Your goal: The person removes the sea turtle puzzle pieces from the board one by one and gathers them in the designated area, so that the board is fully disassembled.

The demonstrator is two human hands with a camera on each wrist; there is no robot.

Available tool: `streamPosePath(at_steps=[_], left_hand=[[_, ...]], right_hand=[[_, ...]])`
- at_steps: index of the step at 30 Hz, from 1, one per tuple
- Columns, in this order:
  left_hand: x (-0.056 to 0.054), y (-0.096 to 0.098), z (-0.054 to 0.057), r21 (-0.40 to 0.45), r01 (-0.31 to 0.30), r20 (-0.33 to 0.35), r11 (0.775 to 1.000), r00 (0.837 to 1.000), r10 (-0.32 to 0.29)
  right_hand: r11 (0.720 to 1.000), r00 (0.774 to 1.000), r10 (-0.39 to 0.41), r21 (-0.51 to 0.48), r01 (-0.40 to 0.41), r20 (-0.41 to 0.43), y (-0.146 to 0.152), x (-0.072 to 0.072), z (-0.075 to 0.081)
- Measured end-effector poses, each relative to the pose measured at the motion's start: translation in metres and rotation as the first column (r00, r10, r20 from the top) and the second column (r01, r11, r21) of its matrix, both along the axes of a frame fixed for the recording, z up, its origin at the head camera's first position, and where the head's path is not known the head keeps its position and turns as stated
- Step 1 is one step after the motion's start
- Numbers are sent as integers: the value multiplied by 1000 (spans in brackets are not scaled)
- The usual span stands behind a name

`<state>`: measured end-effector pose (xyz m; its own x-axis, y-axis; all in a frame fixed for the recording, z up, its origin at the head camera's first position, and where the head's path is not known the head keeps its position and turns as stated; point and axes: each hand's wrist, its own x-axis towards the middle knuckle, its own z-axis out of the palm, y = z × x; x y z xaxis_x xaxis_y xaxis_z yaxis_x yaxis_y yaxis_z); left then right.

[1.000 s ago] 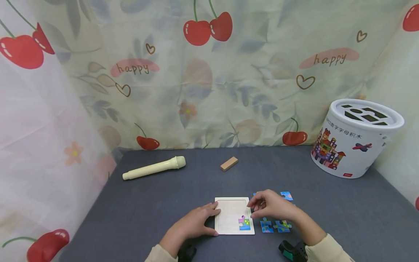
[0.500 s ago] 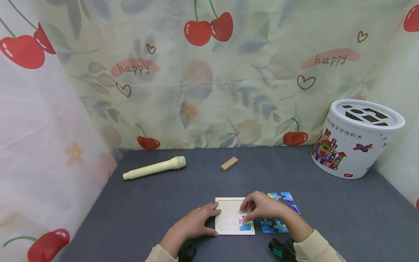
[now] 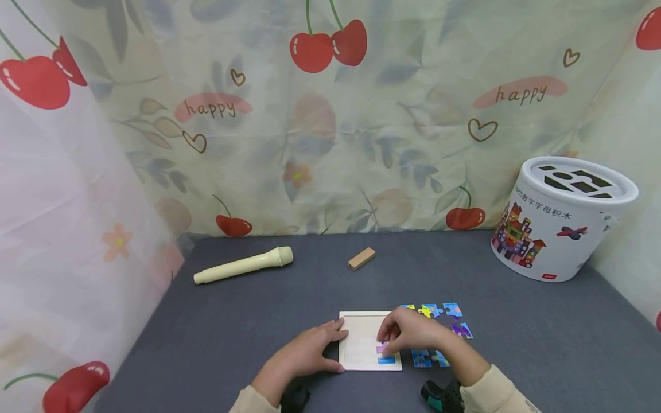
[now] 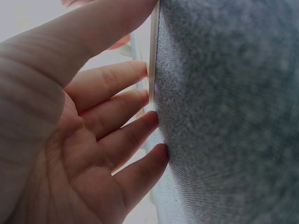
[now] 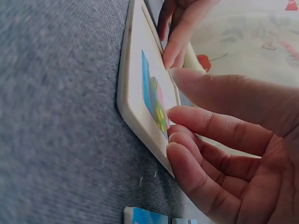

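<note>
A shallow wooden puzzle tray (image 3: 358, 344) lies on the dark tabletop, with one blue, green and pink puzzle piece (image 5: 152, 98) near its lower right corner. My left hand (image 3: 312, 349) rests along the tray's left edge, fingers spread and thumb at the near corner. In the left wrist view the fingers (image 4: 128, 135) reach to the tray's rim. My right hand (image 3: 413, 331) bends over the piece, thumb and fingertips right at its upper edge. The right wrist view shows a gap between thumb and fingers (image 5: 201, 119); I cannot tell whether they grip the piece.
Several loose puzzle pieces (image 3: 451, 310) lie right of the tray, some behind the right hand. Farther back are a cream toy microphone (image 3: 242, 268) and a small wooden block (image 3: 361, 258). A white lidded bucket (image 3: 558, 223) stands at the back right before a patterned curtain (image 3: 335, 149).
My right hand has moved left from the tray's right edge to over the piece inside it, its fingertips lowering slightly toward it. The left hand has stayed in place.
</note>
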<state>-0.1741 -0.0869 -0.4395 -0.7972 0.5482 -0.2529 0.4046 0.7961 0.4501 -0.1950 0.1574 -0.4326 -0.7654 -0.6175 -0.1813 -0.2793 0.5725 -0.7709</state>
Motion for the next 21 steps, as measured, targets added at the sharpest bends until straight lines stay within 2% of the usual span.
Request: streamPosePath(at_steps=[10, 15, 21], left_hand=[[2, -1, 0, 21, 12, -14, 1000, 1000, -12], [2, -1, 0, 20, 1, -3, 1000, 1000, 0], [2, -1, 1, 19, -2, -5, 1000, 1000, 2]], right_hand=[[1000, 1000, -20, 8, 20, -13, -2, 5, 0], [998, 997, -51, 22, 52, -53, -3, 6, -1], [997, 996, -66, 29, 67, -59, -5, 7, -1]])
